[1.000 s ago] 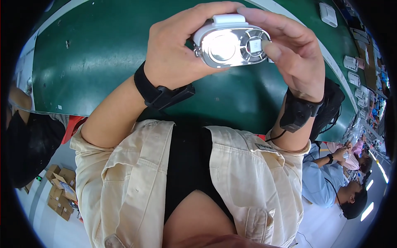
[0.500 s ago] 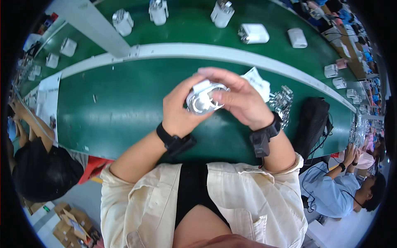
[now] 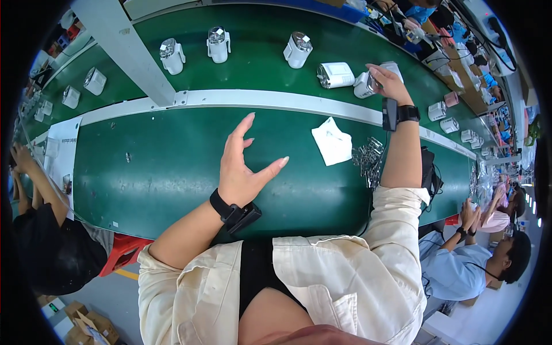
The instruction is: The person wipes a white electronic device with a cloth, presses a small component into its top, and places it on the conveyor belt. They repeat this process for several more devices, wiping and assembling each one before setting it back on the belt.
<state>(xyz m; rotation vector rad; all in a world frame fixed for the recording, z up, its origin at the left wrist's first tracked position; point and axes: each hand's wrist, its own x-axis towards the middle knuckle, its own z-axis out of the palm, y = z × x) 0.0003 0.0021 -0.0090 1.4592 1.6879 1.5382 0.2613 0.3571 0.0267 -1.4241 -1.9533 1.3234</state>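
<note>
My left hand (image 3: 241, 167) hovers over the green near worktop, its fingers and thumb spread around nothing. Beyond the pale rail, my right hand (image 3: 391, 85) has its fingers and thumb around the right end of a white cylindrical device with a clear, shiny end (image 3: 364, 85), down at the green far strip. Just left of that device lies a similar white device (image 3: 336, 75) on its side. Another white one (image 3: 393, 69) lies behind my right hand, partly hidden by it. Below my right forearm are a white paper packet (image 3: 332, 142) and a heap of small metal parts (image 3: 368, 158).
More white devices stand along the far strip, one upright (image 3: 298, 50) near the middle. A pale rail (image 3: 259, 99) and a post (image 3: 123, 49) divide the surfaces. A black object with cables (image 3: 428, 172) is beyond my right forearm. People sit at both sides.
My right hand has carried the white device from between both hands out to the far strip at the right. My left hand has let go and opened. The head view has shifted a little.
</note>
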